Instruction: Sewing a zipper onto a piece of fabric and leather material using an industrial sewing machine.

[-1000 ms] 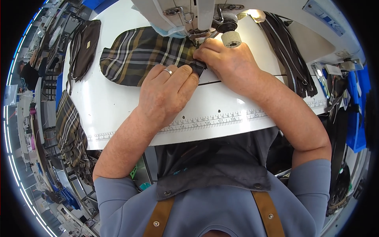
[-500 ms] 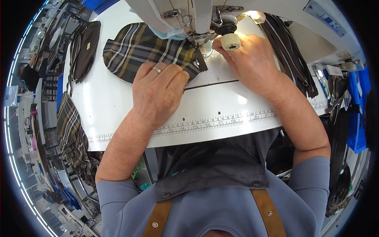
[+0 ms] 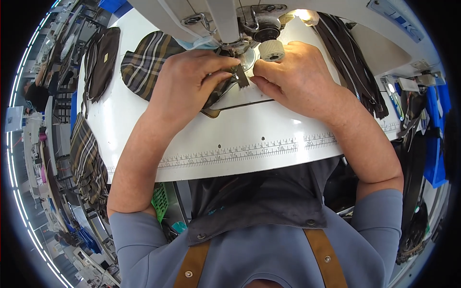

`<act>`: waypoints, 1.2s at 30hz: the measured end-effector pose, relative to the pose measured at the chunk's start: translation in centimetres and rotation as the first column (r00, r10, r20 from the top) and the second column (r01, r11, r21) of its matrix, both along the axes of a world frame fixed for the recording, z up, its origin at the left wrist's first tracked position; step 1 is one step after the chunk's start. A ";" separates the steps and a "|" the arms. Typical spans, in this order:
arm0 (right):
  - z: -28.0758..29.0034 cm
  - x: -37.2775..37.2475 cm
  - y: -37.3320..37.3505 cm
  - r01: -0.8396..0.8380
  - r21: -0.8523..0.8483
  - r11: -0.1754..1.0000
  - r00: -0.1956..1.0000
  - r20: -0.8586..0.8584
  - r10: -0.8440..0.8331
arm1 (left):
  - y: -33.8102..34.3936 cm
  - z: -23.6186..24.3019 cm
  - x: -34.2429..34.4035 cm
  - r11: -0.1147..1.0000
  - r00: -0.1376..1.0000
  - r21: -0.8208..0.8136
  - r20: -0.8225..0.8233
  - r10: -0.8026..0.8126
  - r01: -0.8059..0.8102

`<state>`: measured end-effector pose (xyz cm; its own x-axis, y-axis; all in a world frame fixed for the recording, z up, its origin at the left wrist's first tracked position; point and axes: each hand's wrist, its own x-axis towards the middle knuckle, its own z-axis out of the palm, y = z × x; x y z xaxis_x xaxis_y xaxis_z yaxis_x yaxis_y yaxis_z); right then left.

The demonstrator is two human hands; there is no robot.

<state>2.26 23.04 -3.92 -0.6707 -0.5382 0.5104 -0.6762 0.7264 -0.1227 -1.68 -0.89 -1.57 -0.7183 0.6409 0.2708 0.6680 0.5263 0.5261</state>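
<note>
A plaid fabric piece (image 3: 144, 65) in brown, grey, white and yellow lies under the needle area of a white sewing machine (image 3: 222, 21). A dark zipper (image 3: 242, 77) sticks out at its right end, with a metal slider showing. My left hand (image 3: 185, 79) rests over the fabric, thumb and forefinger closing on the zipper beside the slider. Just right of the zipper end, my right hand (image 3: 300, 79) has its thumb and forefinger brought together by the machine's round knob (image 3: 272, 50). Whatever sits between those right fingertips is too small to make out.
Several dark zippers with metal teeth (image 3: 343, 57) lie at the right of the white table (image 3: 230, 137), which has a printed ruler along its front edge. A brown piece (image 3: 103, 65) lies at the far left. More plaid fabric (image 3: 86, 158) hangs beyond the left edge.
My left hand has lifted off its flat hold on the plaid fabric and moved up and right to the zipper. The fabric's near edge has turned. My right hand has shifted slightly down and left.
</note>
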 end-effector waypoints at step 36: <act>-0.9 1.1 -1.5 -0.145 -0.004 0.989 0.988 0.052 0.145 | 0.0 -1.3 -0.4 0.997 0.968 -0.076 -0.253 -0.013 -0.006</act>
